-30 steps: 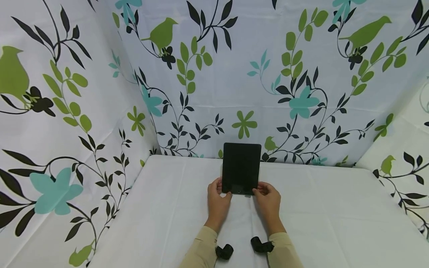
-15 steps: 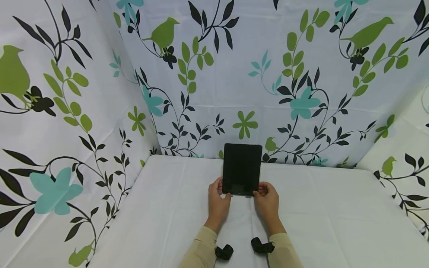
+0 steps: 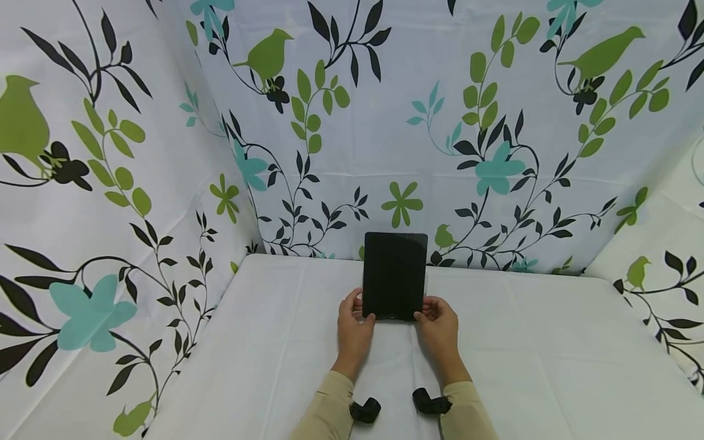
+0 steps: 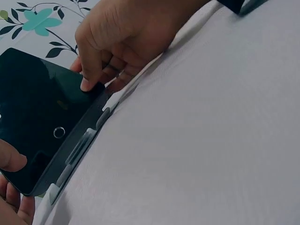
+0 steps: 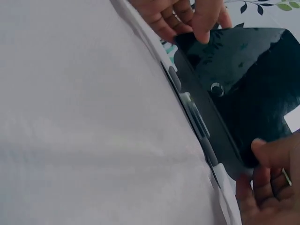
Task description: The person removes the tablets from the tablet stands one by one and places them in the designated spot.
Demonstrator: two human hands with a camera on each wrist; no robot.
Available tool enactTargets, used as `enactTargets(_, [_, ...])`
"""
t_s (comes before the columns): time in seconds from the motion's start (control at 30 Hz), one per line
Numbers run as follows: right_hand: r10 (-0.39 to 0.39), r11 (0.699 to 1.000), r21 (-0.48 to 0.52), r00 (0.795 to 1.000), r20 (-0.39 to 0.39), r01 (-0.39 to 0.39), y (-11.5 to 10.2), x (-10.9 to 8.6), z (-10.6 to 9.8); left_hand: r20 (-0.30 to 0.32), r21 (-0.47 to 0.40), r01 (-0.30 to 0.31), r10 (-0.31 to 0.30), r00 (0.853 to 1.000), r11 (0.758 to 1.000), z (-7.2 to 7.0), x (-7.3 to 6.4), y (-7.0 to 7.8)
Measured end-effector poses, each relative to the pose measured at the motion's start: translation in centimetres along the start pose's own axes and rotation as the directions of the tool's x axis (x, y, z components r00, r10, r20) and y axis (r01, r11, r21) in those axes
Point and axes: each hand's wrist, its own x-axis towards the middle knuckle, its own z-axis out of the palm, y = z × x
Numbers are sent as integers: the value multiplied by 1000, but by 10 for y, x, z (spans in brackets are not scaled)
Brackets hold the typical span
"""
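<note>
the wrist views are dimmer than the head view, reflections marking the tablet (image 5: 248,89).

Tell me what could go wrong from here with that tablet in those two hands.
The left hand and right hand pinch the tablet only near its two lower corners, so its far end might tip or swing if either grip slips.

Both thumbs press the glossy screen, so they could smear it or slide.

The round button sits between the thumbs; one straying inward might press it by accident.
</note>
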Motion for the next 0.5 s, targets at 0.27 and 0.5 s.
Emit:
enactTargets(0.27, [-15,997,80,994,112,6,-15,4,-10,26,-40,-102,103,994,994,-10,5,7])
enactTargets(0.5, [56,979,185,984,167,-87,-33,1,-23,73,-73,-192,197,978,979,-15,9,19])
